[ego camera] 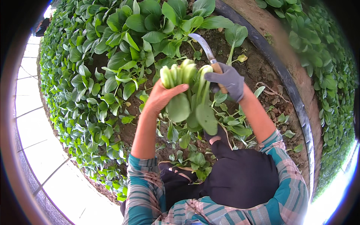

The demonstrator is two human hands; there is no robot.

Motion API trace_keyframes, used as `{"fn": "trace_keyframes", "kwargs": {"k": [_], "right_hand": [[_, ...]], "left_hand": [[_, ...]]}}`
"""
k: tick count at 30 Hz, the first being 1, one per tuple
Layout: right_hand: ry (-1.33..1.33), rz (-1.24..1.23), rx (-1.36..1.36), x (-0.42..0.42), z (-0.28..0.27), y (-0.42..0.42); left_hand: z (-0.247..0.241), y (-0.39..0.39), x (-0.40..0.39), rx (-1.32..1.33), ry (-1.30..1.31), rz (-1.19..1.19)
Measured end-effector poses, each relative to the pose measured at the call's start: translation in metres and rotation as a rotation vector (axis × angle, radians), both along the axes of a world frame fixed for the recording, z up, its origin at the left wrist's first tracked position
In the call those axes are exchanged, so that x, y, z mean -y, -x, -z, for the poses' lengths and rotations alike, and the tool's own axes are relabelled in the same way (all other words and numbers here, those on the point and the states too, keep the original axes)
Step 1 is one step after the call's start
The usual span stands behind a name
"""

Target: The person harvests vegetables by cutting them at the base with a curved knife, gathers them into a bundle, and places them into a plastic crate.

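My left hand (166, 94) grips several cut heads of leafy greens (180, 74), probably bok choy, with their pale stem ends up and leaves hanging down. My right hand (227, 80), in a grey glove, is closed around the wooden handle (217, 69) of a sickle knife. The curved steel blade (203, 45) points up and left, away from me. Under the gloved thumb, one more head of greens (203, 81) is pinched beside the handle, right of the bunch. Its stems are bent near the top, and a broad leaf hangs below. The fingers behind the handle are partly hidden.
Dense rooted greens (112, 56) fill the bed ahead and left. A black hose or pipe (281, 67) curves along the right, with another planted bed (329, 70) beyond. White paving (36, 121) borders the left. Loose leaves (197, 160) lie around my shoes (180, 173).
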State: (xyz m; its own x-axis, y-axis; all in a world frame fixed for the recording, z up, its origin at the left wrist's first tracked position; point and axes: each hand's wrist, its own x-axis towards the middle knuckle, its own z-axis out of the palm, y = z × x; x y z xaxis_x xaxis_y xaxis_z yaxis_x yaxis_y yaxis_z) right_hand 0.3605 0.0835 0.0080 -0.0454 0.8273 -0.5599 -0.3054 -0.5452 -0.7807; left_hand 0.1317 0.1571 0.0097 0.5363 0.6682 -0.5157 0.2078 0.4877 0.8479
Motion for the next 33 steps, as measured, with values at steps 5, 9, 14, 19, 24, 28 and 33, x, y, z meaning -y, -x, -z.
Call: {"fn": "trace_keyframes", "kwargs": {"k": [5,9,14,19,24,28,33], "right_hand": [[0.06,0.152,0.026,0.001,0.014,0.021],[0.039,0.164,0.091,0.001,0.005,0.019],[0.05,0.222,0.229,0.009,0.015,-0.014],[-0.077,0.164,0.495,-0.002,0.021,0.003],[-0.025,0.139,0.406,-0.002,0.029,0.003],[0.019,0.158,0.089,0.002,0.025,-0.001],[0.037,0.143,-0.072,0.006,0.018,0.007]], "left_hand": [[0.034,-0.027,0.031,-0.023,-0.295,0.036],[0.041,-0.041,0.038,-0.161,-0.439,-0.026],[0.03,-0.038,-0.001,-0.131,-0.447,0.115],[0.027,-0.047,0.012,-0.158,-0.374,0.066],[0.034,-0.049,0.031,-0.122,-0.34,0.033],[0.03,-0.032,0.028,0.242,0.314,-0.116],[0.031,-0.03,0.042,0.193,0.117,-0.07]]}}
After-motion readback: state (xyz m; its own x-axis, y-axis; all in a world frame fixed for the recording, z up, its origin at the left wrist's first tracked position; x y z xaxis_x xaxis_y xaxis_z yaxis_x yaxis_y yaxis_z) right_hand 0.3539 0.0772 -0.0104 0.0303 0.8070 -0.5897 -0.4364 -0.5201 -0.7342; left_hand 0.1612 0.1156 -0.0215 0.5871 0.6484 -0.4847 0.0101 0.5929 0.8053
